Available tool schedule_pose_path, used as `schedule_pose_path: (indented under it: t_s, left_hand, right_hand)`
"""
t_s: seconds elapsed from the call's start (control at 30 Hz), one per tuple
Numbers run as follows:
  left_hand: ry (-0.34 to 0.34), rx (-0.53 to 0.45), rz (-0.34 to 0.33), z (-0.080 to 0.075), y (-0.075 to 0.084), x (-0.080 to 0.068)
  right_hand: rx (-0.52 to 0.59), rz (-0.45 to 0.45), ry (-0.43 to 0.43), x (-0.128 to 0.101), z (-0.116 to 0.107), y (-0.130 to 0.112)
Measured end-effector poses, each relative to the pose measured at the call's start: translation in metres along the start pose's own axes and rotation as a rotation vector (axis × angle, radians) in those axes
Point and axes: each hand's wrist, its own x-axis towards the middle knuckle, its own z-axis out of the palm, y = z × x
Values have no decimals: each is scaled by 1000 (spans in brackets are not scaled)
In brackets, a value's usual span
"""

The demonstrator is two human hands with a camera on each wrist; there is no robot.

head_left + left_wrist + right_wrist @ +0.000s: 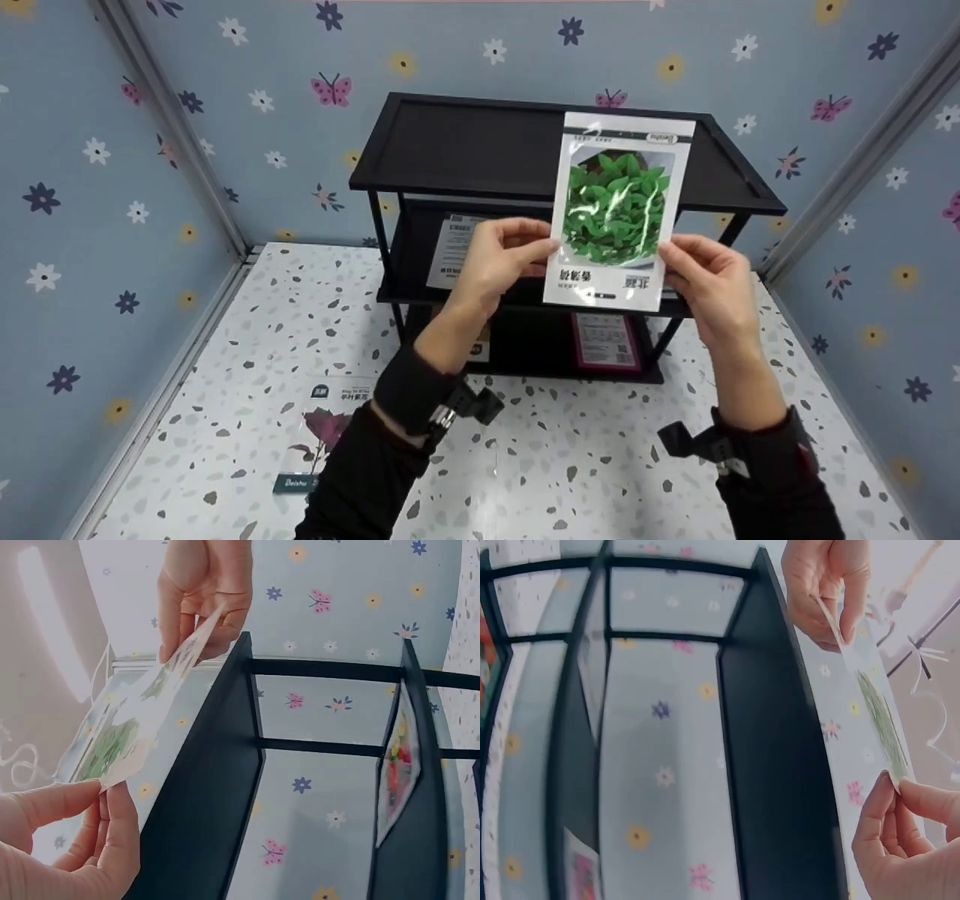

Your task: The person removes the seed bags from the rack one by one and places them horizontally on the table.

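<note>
A white seed packet point(619, 210) with a photo of green leaves is held up over the front of a black shelf rack, its printing upside down in the head view. My left hand point(499, 259) pinches the packet's left edge between thumb and fingers. On the opposite edge, my right hand point(709, 285) pinches it the same way. Seen from the left wrist, the packet point(127, 735) slants between both hands, its surface washed out by glare. In the right wrist view the packet point(881, 720) appears nearly edge-on.
The black three-tier rack point(465, 150) stands by the flowered wall. A packet point(450, 255) lies on its middle tier; a pink-edged packet point(606, 341) and a partly hidden one point(480, 349) lie on the bottom tier. A purple-leaf packet point(319, 427) lies on the speckled floor, left.
</note>
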Motion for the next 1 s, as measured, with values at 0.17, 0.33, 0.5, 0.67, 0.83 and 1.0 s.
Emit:
schedule_pose_path:
  t_s: [0.17, 0.33, 0.5, 0.67, 0.83, 1.0]
  left_hand:
    - [13, 16, 9, -18, -29, -23]
    - [49, 9, 17, -31, -59, -43]
    - [95, 28, 23, -38, -88, -58]
    - [146, 81, 2, -44, -116, -70]
    - [176, 81, -52, -51, -141, -82]
    - [205, 83, -103, -57, -163, -90]
  right_hand:
    - [-13, -2, 0, -23, 4, 33]
    - [-89, 12, 11, -44, 5, 65]
    - [-95, 40, 5, -63, 4, 93]
    - [-22, 16, -43, -79, -2, 125]
    - [39, -23, -139, -82, -48, 219]
    - [-64, 36, -103, -90, -75, 287]
